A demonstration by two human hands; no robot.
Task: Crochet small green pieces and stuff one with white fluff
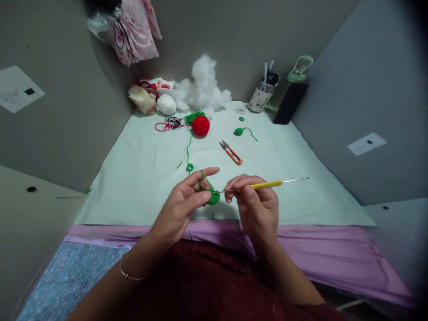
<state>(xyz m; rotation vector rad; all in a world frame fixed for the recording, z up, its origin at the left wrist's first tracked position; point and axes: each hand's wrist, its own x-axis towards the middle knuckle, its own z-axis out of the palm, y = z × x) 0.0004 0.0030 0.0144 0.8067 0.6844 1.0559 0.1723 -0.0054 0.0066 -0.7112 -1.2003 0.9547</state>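
Note:
Between the thumb and fingers of my left hand (182, 203) is a small green crochet piece (213, 198). Green yarn (207, 180) loops over my outstretched left index finger and runs down to the piece. My right hand (256, 200) grips a crochet hook (265, 185) by its yellow handle. One thin metal end of the hook meets the top edge of the green piece; the other end points right. A small green ring (190, 167) lies just beyond my left hand, along the yarn's path.
Orange-handled thread snips (230, 153) lie mid-table. Behind are a red ball (201, 126), green yarn (194, 117), a small green piece with a tail (238, 132), white stuffing (205, 82), a white ball (166, 104), a pen cup (261, 98) and a black box-like object (290, 104).

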